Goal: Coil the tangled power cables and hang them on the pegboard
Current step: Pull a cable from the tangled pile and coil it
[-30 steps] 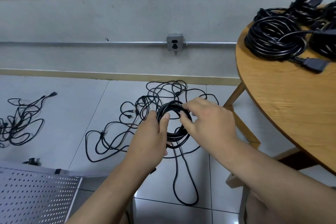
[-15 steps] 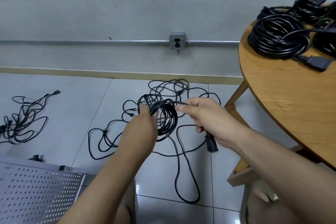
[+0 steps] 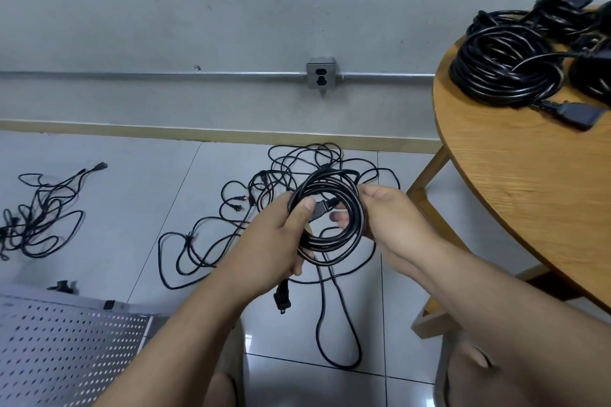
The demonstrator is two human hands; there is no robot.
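— Floor?
— Grey tile (image 3: 115, 208), strewn with tangled cables (image 3: 205, 241) and another tangle (image 3: 39, 218) far left; pegboard (image 3: 66, 340) flat at lower left.
— Wall?
— Bare grey, crossed by a conduit (image 3: 165, 75) with an outlet box (image 3: 320, 76).
— Coil (image 3: 330, 251)?
— Held above the tiles: gripped on its left by the left hand (image 3: 274, 241), thumb pressed over the strands, fingers curled; clasped on its right by the curled fingers of the right hand (image 3: 390, 218).
— Right side?
— Round wooden table (image 3: 529, 192) bearing black coils (image 3: 502, 73).

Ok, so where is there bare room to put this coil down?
The left hand and right hand grip the coil. Free: the table's near half, in front of the finished coils crowding its far edge; the floor tiles between the left tangle and the middle tangle, which crowds the floor under the hands.
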